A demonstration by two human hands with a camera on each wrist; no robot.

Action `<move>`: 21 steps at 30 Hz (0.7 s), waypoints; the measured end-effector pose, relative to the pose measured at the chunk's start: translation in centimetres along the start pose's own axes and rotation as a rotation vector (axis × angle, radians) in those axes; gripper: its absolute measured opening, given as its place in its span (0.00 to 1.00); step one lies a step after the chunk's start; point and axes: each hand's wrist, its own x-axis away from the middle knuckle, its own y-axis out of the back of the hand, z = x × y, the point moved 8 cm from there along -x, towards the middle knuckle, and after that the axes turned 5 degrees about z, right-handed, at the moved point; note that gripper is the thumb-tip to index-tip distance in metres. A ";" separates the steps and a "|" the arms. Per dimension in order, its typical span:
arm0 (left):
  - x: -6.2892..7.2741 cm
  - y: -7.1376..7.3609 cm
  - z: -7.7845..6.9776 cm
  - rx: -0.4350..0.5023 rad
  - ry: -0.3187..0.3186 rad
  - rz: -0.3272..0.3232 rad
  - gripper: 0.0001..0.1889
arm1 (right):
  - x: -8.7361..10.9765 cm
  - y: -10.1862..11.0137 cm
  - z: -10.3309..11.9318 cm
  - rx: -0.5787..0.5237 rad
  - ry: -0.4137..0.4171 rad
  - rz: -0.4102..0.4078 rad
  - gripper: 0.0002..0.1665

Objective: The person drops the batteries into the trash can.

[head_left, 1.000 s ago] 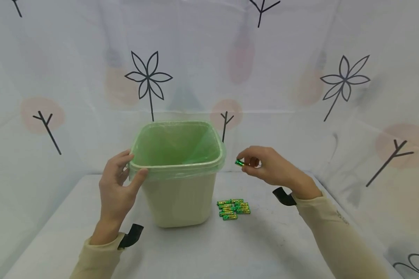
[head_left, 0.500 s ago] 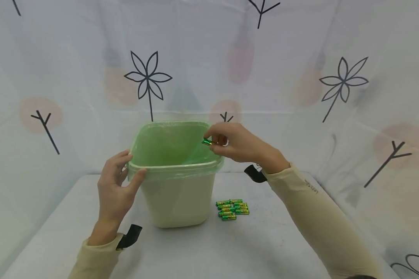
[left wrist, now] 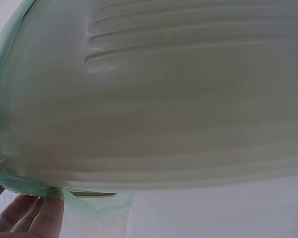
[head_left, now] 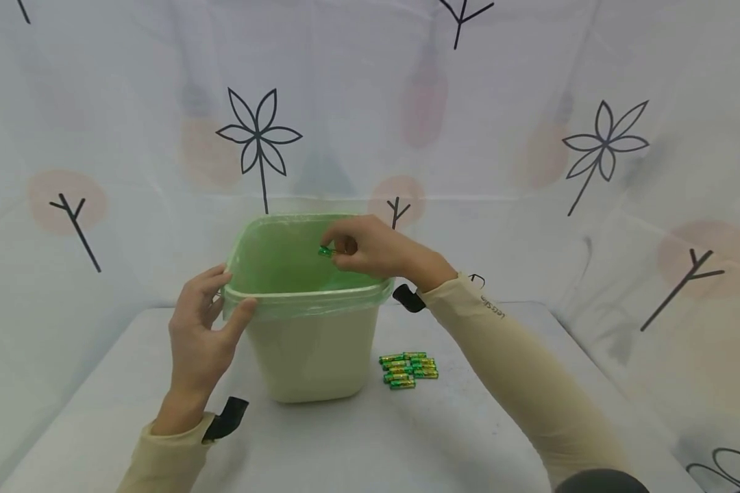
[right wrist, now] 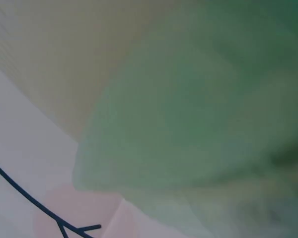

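Note:
A cream trash can [head_left: 314, 356] lined with a thin green plastic bag [head_left: 277, 257] stands on the table. My left hand [head_left: 200, 342] holds its left rim, thumb at the front corner and fingers along the side. In the left wrist view the fingers [left wrist: 47, 218] lie against the bag's folded edge. Over the can's mouth, my right hand [head_left: 376, 250] pinches a green battery [head_left: 325, 251] between thumb and fingers. The right wrist view is filled by the blurred can side and bag, and the right hand does not show there.
Several green and yellow batteries [head_left: 410, 370] lie grouped on the white table [head_left: 444, 438], right of the can. A white curtain [head_left: 493, 103] with drawn flowers hangs behind and at both sides.
My right hand has moved left with the battery, from beside the can to over its mouth. The left hand stays at the rim.

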 end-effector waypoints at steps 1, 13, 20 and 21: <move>0.0 0.0 0.0 0.000 0.000 0.001 0.24 | -0.2 -0.2 0.0 0.000 -0.005 0.006 0.15; 0.1 0.2 0.1 -0.010 -0.005 -0.004 0.24 | -1.8 -1.5 0.0 0.042 -0.025 0.058 0.14; 0.0 0.0 -0.1 -0.005 -0.001 0.001 0.24 | -1.6 -1.6 -0.1 0.055 -0.037 0.068 0.14; 0.0 0.0 -0.1 -0.002 0.002 0.003 0.24 | -1.6 -1.6 -0.2 0.053 -0.040 0.070 0.14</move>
